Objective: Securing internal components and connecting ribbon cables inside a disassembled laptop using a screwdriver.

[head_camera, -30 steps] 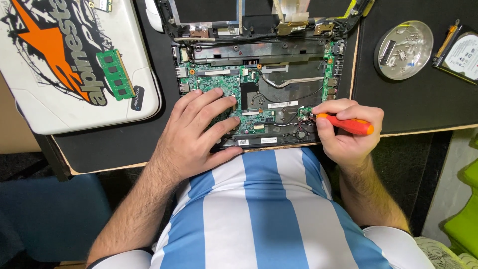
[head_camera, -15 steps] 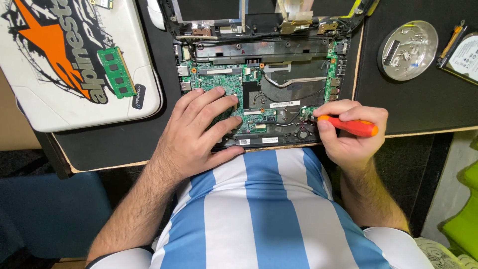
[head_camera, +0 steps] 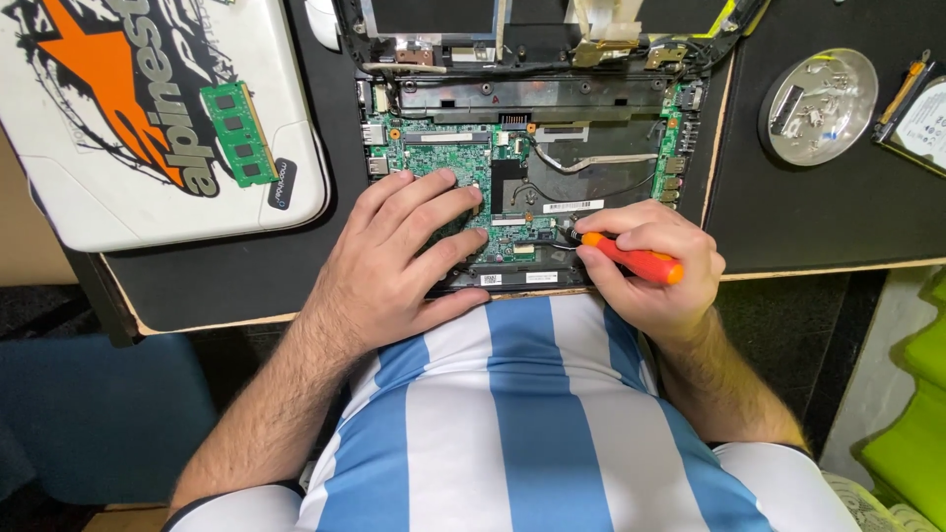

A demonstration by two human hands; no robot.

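Right hand: the right hand (head_camera: 655, 271) is closed around a small screwdriver with an orange-red plastic handle (head_camera: 631, 261), gripping it between thumb and fingers; the tip end points left, toward the board – the tip itself is too small to make out.
Left hand: the left hand (head_camera: 399, 261) lies open and flat, palm down, fingers spread over the lower left part of the board, holding nothing.
Opened machine: the opened black laptop base with its green circuit board exposed (head_camera: 532, 148) lies in the middle of the surface, right in front of the person's body; both hands rest on its near edge.
Surface: a black mat with a pale edge (head_camera: 227, 276) carries everything.
Left of the laptop: a white laptop lid with an orange and black sticker (head_camera: 148, 212) lies flat, and a green memory module (head_camera: 236, 133) lies on top of it.
Right of the laptop: a round shiny metal dish holding small parts (head_camera: 818, 103) sits well apart from the hands – beside it, at the frame's edge, a flat silver hard drive (head_camera: 921, 123).
Near edge: a blue and white striped shirt (head_camera: 512, 424) fills the lower middle of the view.
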